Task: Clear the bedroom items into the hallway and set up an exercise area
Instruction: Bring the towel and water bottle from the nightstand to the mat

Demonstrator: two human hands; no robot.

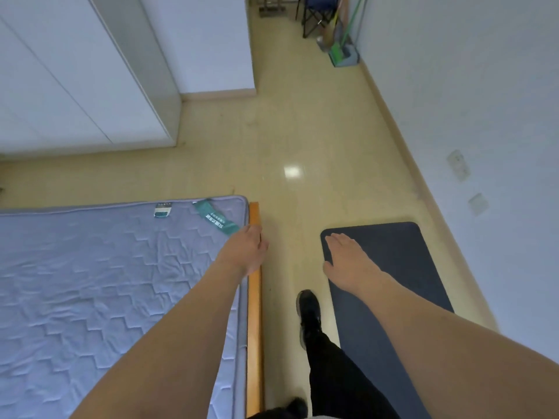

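A dark blue exercise mat [402, 267] lies flat on the floor at the right, beside the wall. My right hand [348, 260] hovers over its near-left corner with straight fingers and holds nothing. My left hand [246, 249] hangs above the corner of the bare quilted mattress [106, 282] and its wooden bed frame [254, 297], fingers relaxed and empty. Whether either hand touches anything cannot be told. My foot in a black shoe [308, 316] stands on the floor between bed and mat.
White wardrobe doors [75, 86] stand at the left. The tan floor [290, 146] leads to a hallway at the top, where a folding chair [317, 13] and a green broom with dustpan [344, 52] lean by the right wall.
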